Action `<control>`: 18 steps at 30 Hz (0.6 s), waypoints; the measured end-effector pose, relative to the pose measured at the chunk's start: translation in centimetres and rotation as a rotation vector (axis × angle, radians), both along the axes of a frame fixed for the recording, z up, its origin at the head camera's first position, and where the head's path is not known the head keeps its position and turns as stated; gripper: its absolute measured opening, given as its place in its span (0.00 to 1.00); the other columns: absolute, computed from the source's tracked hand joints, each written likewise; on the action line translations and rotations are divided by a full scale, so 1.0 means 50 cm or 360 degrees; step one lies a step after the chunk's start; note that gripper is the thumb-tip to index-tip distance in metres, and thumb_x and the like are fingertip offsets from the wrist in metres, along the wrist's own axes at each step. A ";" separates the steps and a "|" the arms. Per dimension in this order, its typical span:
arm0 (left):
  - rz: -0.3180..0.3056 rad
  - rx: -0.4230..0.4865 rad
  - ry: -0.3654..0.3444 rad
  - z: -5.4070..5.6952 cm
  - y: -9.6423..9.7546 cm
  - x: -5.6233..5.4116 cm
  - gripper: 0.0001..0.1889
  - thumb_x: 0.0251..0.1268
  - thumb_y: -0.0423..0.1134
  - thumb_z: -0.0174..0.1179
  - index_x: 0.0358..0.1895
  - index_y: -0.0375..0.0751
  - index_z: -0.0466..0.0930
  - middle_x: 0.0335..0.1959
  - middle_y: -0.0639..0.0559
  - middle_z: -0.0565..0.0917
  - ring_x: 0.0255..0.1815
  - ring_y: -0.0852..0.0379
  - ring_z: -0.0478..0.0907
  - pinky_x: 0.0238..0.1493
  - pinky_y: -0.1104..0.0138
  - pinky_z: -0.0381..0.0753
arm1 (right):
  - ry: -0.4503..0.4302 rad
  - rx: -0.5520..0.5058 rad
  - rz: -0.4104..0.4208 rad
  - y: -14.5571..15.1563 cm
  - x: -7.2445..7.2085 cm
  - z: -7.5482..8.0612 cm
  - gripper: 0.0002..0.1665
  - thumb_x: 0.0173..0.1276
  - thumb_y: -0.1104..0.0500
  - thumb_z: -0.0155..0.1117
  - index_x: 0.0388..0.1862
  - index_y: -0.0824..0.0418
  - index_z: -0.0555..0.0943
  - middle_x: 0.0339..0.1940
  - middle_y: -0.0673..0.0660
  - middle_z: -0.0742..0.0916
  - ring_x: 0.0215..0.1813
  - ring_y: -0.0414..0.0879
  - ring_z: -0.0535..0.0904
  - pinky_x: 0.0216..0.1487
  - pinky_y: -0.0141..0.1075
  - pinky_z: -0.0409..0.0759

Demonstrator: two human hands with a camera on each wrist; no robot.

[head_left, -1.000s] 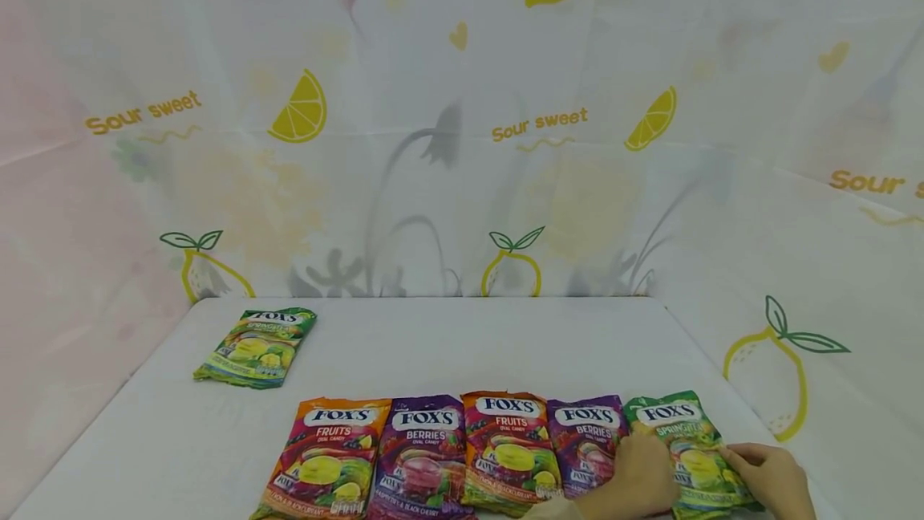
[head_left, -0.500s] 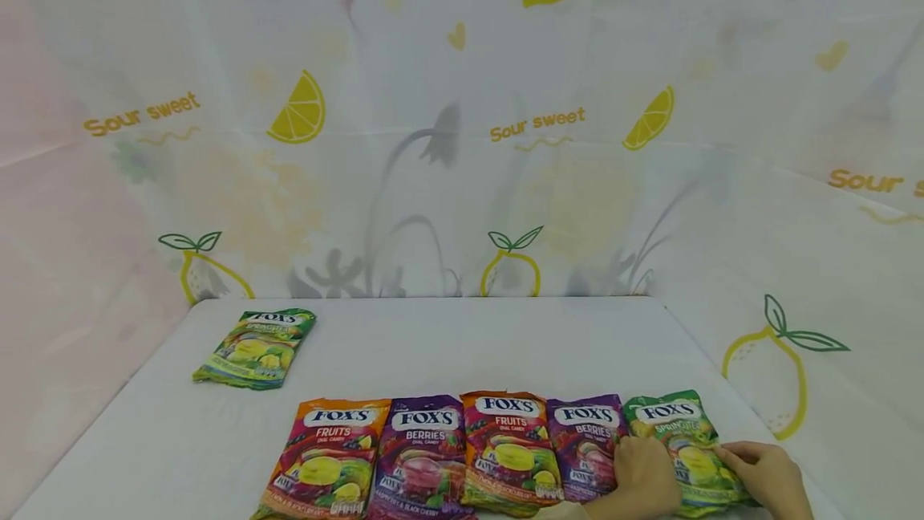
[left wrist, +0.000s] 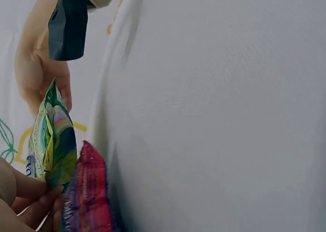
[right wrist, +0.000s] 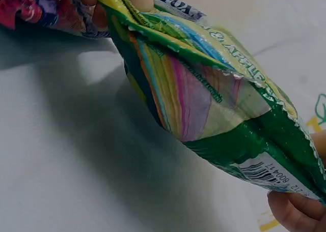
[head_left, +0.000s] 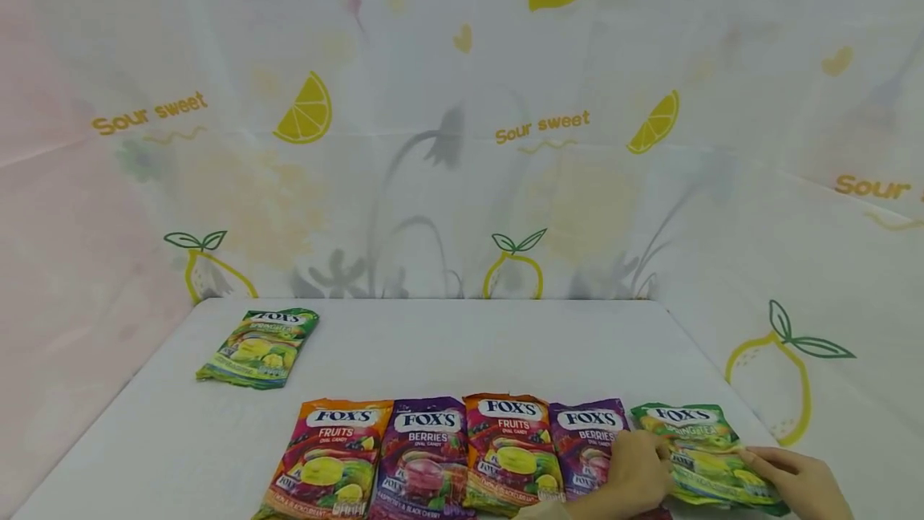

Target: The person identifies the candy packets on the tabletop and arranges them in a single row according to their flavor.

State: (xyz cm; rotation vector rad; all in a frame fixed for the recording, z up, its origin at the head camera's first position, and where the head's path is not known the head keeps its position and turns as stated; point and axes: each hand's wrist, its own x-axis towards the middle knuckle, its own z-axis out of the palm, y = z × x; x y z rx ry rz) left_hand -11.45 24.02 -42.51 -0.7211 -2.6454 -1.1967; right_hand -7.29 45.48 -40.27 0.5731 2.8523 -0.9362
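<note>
A green bag of Fox's candy (head_left: pixel 711 456) is held between both hands at the right front of the table. My left hand (head_left: pixel 638 468) pinches its left edge; in the left wrist view, thumb and fingers (left wrist: pixel 35 201) close on that edge. On the opposite side my right hand (head_left: pixel 801 480) grips the other edge, its fingers (right wrist: pixel 295 209) showing underneath in the right wrist view. The bag's lower edge is lifted, with its barcode side visible from below. Beside my left hand lies a purple Berries bag (head_left: pixel 588 440), partly covered by that hand.
Left of these lie an orange-red Fruits bag (head_left: pixel 512 448), a purple Berries bag (head_left: pixel 426 456) and another Fruits bag (head_left: pixel 328 456), in a row. A second green bag (head_left: pixel 260 347) rests at the back left of the white table (head_left: pixel 469 343). A printed curtain (head_left: pixel 404 103) hangs behind.
The green bag has shifted right, away from the purple bag, and its near end has risen and tilted. My right hand moved right with it. The other bags stay put.
</note>
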 end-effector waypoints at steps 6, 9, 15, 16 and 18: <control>-0.0257 0.0384 0.0148 0.014 -0.033 -0.012 0.05 0.47 0.28 0.63 0.21 0.40 0.86 0.17 0.58 0.83 0.16 0.79 0.67 0.20 0.86 0.65 | -0.0033 -0.0182 -0.0140 0.002 0.006 0.018 0.47 0.64 0.32 0.53 0.56 0.76 0.74 0.55 0.78 0.76 0.55 0.74 0.69 0.43 0.51 0.77; -0.0362 0.0472 0.0152 0.018 -0.054 -0.023 0.05 0.50 0.25 0.62 0.24 0.37 0.86 0.19 0.54 0.85 0.15 0.79 0.68 0.19 0.86 0.66 | 0.0009 -0.0259 -0.0169 -0.012 0.005 0.028 0.49 0.63 0.31 0.54 0.58 0.76 0.72 0.58 0.77 0.74 0.58 0.74 0.66 0.45 0.51 0.77; -0.0481 0.0499 0.0210 0.025 -0.097 -0.050 0.05 0.55 0.24 0.60 0.29 0.33 0.85 0.22 0.50 0.85 0.18 0.78 0.70 0.22 0.86 0.69 | 0.0195 -0.0552 -0.0188 -0.052 -0.001 0.047 0.37 0.62 0.38 0.61 0.55 0.69 0.78 0.44 0.51 0.85 0.41 0.34 0.78 0.42 0.33 0.79; -0.0488 0.0495 0.0238 0.026 -0.104 -0.054 0.05 0.55 0.25 0.61 0.29 0.33 0.85 0.22 0.50 0.85 0.18 0.78 0.70 0.23 0.86 0.69 | 0.0264 -0.0615 -0.0180 -0.055 -0.005 0.043 0.32 0.63 0.41 0.62 0.52 0.68 0.80 0.41 0.44 0.85 0.38 0.27 0.75 0.40 0.30 0.78; -0.0501 0.0499 0.0260 0.030 -0.119 -0.062 0.05 0.57 0.25 0.60 0.30 0.33 0.85 0.23 0.49 0.85 0.18 0.77 0.71 0.23 0.85 0.69 | 0.0380 -0.0710 -0.0148 -0.056 -0.017 0.027 0.25 0.63 0.44 0.63 0.47 0.64 0.83 0.36 0.37 0.84 0.36 0.23 0.72 0.37 0.27 0.76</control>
